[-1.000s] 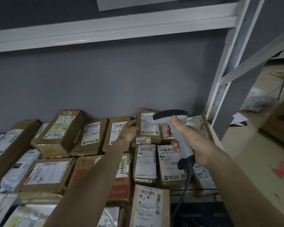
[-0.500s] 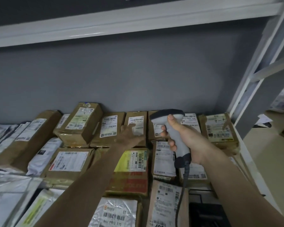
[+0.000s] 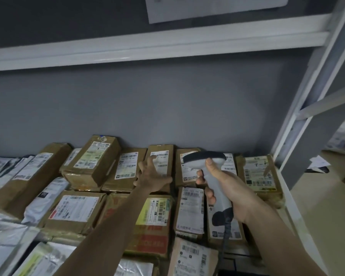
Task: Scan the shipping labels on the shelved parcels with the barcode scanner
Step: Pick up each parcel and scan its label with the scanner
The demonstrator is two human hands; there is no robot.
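Grey wall behind a shelf [image 3: 299, 222] packed with brown parcels [image 3: 92, 162], labels up. Head view only: your right hand [image 3: 230, 193] is wrapped round the barcode scanner [image 3: 206, 162], head aimed at the back row. Your left hand [image 3: 150, 176], fingers spread, rests on a back-row parcel [image 3: 160, 156] beside its shipping label [image 3: 161, 159]. Mid-scan, probably; next, steady that parcel, aim at its barcode, trigger.

dim, soft, wide-angle edge warping
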